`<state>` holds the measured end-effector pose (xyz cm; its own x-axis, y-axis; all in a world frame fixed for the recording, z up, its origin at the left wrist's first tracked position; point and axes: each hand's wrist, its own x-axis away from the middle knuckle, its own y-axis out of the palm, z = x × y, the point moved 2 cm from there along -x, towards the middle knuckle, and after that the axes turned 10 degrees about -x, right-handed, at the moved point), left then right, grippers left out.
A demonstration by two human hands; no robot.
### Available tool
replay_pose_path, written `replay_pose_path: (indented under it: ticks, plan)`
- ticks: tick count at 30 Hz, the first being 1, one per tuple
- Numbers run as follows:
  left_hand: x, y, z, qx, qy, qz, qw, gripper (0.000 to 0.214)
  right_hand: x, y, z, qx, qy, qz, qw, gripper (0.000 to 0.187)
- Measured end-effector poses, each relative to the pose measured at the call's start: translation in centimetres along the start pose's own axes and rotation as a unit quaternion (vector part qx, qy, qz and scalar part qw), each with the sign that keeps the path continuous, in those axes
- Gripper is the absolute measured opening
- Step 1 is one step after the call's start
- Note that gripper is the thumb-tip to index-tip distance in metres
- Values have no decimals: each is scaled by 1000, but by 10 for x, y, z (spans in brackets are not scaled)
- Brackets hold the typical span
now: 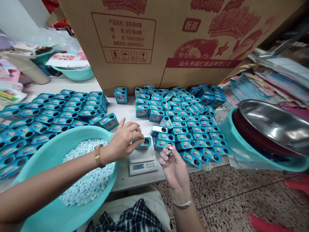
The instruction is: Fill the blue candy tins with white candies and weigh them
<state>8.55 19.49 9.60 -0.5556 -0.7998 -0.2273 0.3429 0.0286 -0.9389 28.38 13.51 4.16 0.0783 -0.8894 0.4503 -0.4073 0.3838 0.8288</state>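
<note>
A small digital scale [144, 163] stands at the table's front edge, its display lit. On its plate sits a blue tin [146, 142] with an opening in the top. My left hand [126, 139] reaches over from the left, its fingers and thumb closed at the tin's left end. Just right of the scale, my right hand [175, 169] is raised palm up, pinching a few pale candies [170, 149] between its fingertips. Below my left forearm, a large turquoise basin [84, 130] holds a heap of pale blue and white candies [88, 187].
Rows of similar blue tins [70, 109] cover the table at left, and more tins [184, 124] crowd the right. A tall cardboard carton [159, 74] blocks the back. At far right a steel bowl [277, 125] rests in a turquoise basin [228, 132].
</note>
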Motion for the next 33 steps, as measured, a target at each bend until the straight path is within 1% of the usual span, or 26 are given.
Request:
replay_pose_path:
  ticks: [2,4,7,8,10,12,13,14,15,17,18,19,21,24,26,28,30,33]
  plan:
    - [-3,0,12,9,14,18,1000,14,-2,3,5,-14,12,9,1000,13]
    - [-8,-2,29,17,48,32,998,15,-4,9,11,-36,18,21,999,9]
    - [-16,-5,49,19,112,21,993,16,-7,20,18,-78,38,37,996,3]
    - [-17,-7,50,19,118,16,993,17,-7,22,18,-86,45,41,994,4]
    - [-18,-6,43,17,86,10,996,22,-7,21,13,-87,45,41,994,5]
    - [-14,0,28,-6,30,-6,1000,45,-5,13,3,-77,9,35,996,2]
    - [-11,6,20,-26,13,-24,999,58,-4,7,-2,-72,-16,33,997,2]
    - [-7,14,12,-48,8,-49,998,66,-3,1,-7,-68,-37,33,996,4]
    - [-4,22,6,-66,11,-77,995,65,-3,-5,-11,-63,-52,34,996,6]
    - [-2,35,-7,-86,19,-122,989,45,-3,-15,-17,-54,-55,33,996,9]
    - [-4,38,-15,-90,14,-132,987,35,-4,-20,-18,-49,-47,31,997,11]
    - [-9,37,-25,-96,-2,-135,986,30,-4,-24,-20,-44,-39,29,998,12]
    - [-25,29,-54,-128,-56,-127,982,27,-7,-36,-25,-36,-33,33,998,15]
    - [-58,9,-113,-195,-138,-113,965,28,-12,-62,-36,-34,-45,58,997,20]
    - [-77,3,-151,-221,-167,-106,955,28,-17,-79,-41,-39,-58,71,995,23]
    - [-92,4,-180,-238,-185,-99,948,27,-23,-91,-44,-40,-65,77,994,24]
    - [-98,7,-198,-254,-201,-87,942,26,-28,-94,-43,-33,-62,80,994,25]
    - [-93,3,-205,-274,-224,-51,934,33,-30,-84,-39,-27,-52,73,996,25]
